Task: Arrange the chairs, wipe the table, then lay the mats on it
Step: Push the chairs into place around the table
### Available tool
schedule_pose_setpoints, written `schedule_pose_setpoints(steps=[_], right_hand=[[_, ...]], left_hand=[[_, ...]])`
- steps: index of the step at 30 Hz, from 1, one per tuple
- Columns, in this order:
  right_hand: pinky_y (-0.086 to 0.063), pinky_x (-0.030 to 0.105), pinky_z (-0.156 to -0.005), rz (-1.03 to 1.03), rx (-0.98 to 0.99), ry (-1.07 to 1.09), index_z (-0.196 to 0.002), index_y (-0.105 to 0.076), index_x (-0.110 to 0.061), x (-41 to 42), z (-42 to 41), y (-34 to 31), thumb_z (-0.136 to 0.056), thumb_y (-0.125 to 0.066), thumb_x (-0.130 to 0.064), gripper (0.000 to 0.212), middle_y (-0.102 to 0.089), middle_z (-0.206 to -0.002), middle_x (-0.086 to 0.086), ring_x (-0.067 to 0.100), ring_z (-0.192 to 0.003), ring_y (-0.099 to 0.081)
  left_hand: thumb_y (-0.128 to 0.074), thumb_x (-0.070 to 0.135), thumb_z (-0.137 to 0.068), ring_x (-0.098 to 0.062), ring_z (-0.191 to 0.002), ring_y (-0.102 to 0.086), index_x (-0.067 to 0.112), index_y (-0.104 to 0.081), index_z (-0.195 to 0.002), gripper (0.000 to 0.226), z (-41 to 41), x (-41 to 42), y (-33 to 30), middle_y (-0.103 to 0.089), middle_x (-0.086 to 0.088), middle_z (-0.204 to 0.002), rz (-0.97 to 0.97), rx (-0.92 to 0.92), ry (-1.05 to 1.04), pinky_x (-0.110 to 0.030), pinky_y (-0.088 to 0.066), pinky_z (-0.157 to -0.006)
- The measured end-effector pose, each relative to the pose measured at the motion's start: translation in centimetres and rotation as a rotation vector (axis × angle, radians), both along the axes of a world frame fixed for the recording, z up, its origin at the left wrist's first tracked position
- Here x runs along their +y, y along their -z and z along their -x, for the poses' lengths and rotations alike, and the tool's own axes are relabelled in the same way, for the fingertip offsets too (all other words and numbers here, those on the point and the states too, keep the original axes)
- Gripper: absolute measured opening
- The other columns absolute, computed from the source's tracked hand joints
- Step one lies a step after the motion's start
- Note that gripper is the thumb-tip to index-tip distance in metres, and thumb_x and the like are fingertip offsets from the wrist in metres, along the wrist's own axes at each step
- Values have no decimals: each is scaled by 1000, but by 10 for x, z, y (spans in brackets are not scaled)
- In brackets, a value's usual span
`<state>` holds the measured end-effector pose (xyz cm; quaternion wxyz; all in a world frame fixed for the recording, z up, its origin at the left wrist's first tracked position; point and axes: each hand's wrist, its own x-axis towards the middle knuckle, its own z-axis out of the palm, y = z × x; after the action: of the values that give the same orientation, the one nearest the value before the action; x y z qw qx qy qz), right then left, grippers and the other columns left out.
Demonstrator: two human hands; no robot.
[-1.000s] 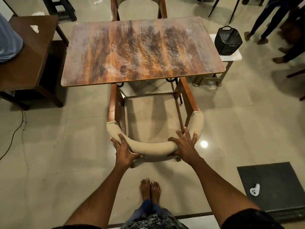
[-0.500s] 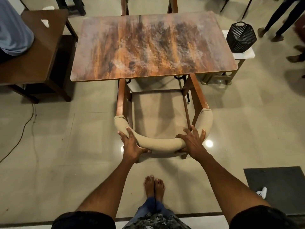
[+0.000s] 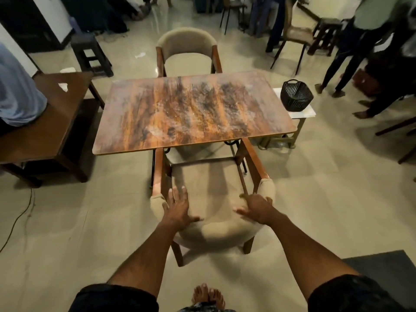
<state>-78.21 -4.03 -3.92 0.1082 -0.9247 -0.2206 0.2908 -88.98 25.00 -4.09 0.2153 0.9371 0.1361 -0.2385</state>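
Note:
A beige padded chair (image 3: 216, 233) with brown wooden arms stands at the near side of the wooden table (image 3: 193, 111), its seat front under the table's edge. My left hand (image 3: 179, 210) lies with straight fingers over the left part of the curved backrest. Over the right part of the backrest, my right hand (image 3: 255, 208) has its fingers spread. A second beige chair (image 3: 188, 50) faces me at the table's far side. The tabletop is streaked and dusty, with nothing on it. No mats or cloth are in view.
A darker wooden table (image 3: 51, 122) stands to the left. A black basket (image 3: 296, 97) sits on a small white side table (image 3: 309, 112) at the right. A dark floor mat (image 3: 387, 269) lies at bottom right. People and stools (image 3: 91, 54) stand at the back.
The view has lifted and pulled back, so the far chair and the room now show. Both hands have loosened from gripping the backrest to flat, straight fingers over it.

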Motion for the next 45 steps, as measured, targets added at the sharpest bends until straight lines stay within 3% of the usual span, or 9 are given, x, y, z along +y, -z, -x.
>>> schedule_pose_setpoints(steps=[2,5,8,12,19,23,33,39,45], right_hand=[[-35,61,-115,-64,-99,41,-157,-41,-23,3,-17,-19,-76,-18,-104,117,-55,-152,11,32,-144,-48],[-38,56,-111,-67,-288,88,-155,-43,-20,6,-38,-51,-101,-36,-77,79,-55,-148,10,33,-138,-50],[-41,53,-102,-53,-459,134,-151,-43,-21,0,-53,-70,-99,-26,-73,75,-56,-137,10,34,-129,-53],[-38,55,-112,-21,-580,210,-154,-41,-13,-21,-62,-75,-108,-36,-59,64,-47,-154,15,36,-145,-43],[-33,54,-117,36,-555,266,-157,-37,-13,-76,-80,-65,-107,-26,-61,70,-40,-161,15,34,-152,-35],[-32,54,-119,40,-531,257,-157,-37,-11,-110,-104,-66,-96,-3,-68,90,-39,-162,17,35,-152,-35],[-32,53,-118,57,-531,259,-155,-40,-9,-244,-177,-61,-99,-8,-67,87,-40,-163,18,34,-154,-33],[-31,52,-118,46,-517,237,-154,-41,-7,-306,-204,-53,-110,-40,-52,63,-41,-160,17,35,-152,-35],[-35,52,-113,20,-484,264,-148,-45,-9,-326,-225,-36,-100,-12,-65,80,-47,-153,16,34,-150,-38]], left_hand=[[-67,67,-93,-40,-161,25,13,19,-167,126,-27,-5,-15,29,-19,-173,-37,-83,37,-63,-1,-129],[-59,63,-100,-37,-162,23,10,16,-168,115,-64,-21,-36,25,-17,-174,-73,-211,109,-60,-3,-130],[-55,57,-104,-34,-162,24,10,18,-167,107,-89,-43,-55,27,-16,-174,-83,-280,165,-58,-2,-131],[-52,56,-106,-31,-163,22,11,18,-167,103,-111,-67,-68,25,-14,-175,-100,-370,201,-56,-3,-133],[-45,61,-107,-27,-164,17,13,15,-168,97,-142,-111,-77,18,-11,-177,-108,-482,241,-49,-1,-133],[-39,67,-105,-26,-164,17,13,15,-168,98,-171,-144,-70,17,-11,-177,-126,-517,252,-49,-3,-135],[-39,63,-108,-26,-165,15,11,10,-169,94,-244,-285,-64,15,-11,-178,-114,-472,236,-48,-1,-135],[-36,61,-109,-25,-165,15,11,10,-169,91,-280,-350,-59,15,-10,-178,-117,-438,240,-47,-1,-135],[-38,58,-110,-25,-165,16,12,10,-169,89,-301,-386,-45,16,-12,-177,-105,-383,280,-46,0,-133]])
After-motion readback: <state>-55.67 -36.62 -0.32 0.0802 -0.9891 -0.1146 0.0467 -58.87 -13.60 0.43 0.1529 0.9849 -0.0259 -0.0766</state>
